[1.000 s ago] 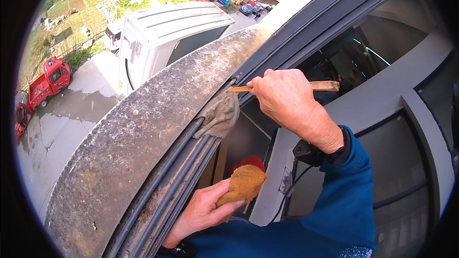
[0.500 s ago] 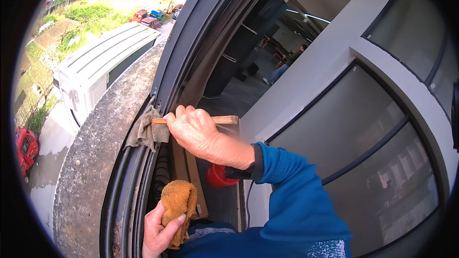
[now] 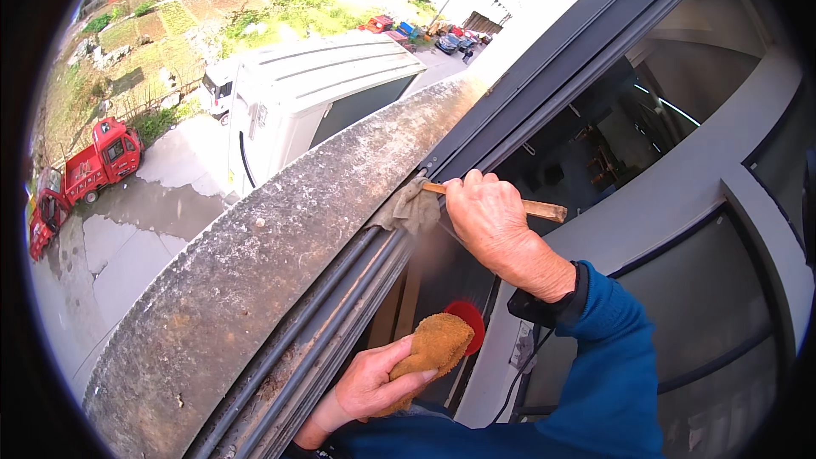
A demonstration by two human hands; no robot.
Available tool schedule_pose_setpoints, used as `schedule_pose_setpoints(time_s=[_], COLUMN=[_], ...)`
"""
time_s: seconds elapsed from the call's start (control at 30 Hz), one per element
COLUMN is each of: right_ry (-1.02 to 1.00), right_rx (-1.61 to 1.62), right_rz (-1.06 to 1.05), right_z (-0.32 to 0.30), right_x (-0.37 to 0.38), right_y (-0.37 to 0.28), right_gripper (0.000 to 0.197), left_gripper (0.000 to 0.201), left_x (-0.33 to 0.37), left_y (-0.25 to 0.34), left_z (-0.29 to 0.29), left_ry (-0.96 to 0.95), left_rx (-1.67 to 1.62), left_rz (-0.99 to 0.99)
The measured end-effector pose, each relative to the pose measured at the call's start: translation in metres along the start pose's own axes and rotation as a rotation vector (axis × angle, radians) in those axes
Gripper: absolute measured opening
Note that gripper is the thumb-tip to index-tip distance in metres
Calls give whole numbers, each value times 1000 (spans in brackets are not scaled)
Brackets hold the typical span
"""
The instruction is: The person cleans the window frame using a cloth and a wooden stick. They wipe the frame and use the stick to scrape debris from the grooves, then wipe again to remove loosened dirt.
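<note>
And the view has swung round: one long, weathered concrete ledge (image 3: 255, 255) now sweeps through centre-left, one dark grey metal window track (image 3: 330, 331) beside it, two rails showing. The left hand (image 3: 374, 381) and right hand (image 3: 500, 225), two in all, are both closed. Lower centre, the left clasps one thick orange-brown cloth (image 3: 435, 344). Mid-frame, one crumpled grey rag (image 3: 414, 206) is still at the track's upper end, so the work seems to be staying there! The right grips one slim wooden stick (image 3: 544, 211), its tip at the rag.
</note>
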State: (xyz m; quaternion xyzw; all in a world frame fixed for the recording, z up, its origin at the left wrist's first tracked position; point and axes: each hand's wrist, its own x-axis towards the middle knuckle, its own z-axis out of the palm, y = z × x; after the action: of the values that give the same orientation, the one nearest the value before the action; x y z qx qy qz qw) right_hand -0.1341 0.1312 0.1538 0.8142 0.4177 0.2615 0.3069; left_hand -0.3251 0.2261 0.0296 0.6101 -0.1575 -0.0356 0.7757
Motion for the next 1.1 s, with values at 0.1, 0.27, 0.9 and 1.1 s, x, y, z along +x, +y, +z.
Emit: schedule_pose_setpoints(time_s=[0.1, 0.27, 0.9, 1.1], right_ry=[42, -111, -117, -208], right_rx=[-40, -29, -148, -68], right_rz=[-42, -122, -450, -496], right_z=[2, 24, 19, 0], right_x=[7, 38, 65, 60], right_y=[4, -12, -22, -17], right_gripper=[6, 7, 9, 8], left_gripper=[43, 43, 42, 42], left_x=[-1, -2, -1, -2], left_y=[2, 0, -6, -6], left_z=[0, 0, 4, 2], left_ry=[8, 8, 10, -46], left_rx=[-17, -4, 32, 0], left_rz=[42, 69, 222, 110])
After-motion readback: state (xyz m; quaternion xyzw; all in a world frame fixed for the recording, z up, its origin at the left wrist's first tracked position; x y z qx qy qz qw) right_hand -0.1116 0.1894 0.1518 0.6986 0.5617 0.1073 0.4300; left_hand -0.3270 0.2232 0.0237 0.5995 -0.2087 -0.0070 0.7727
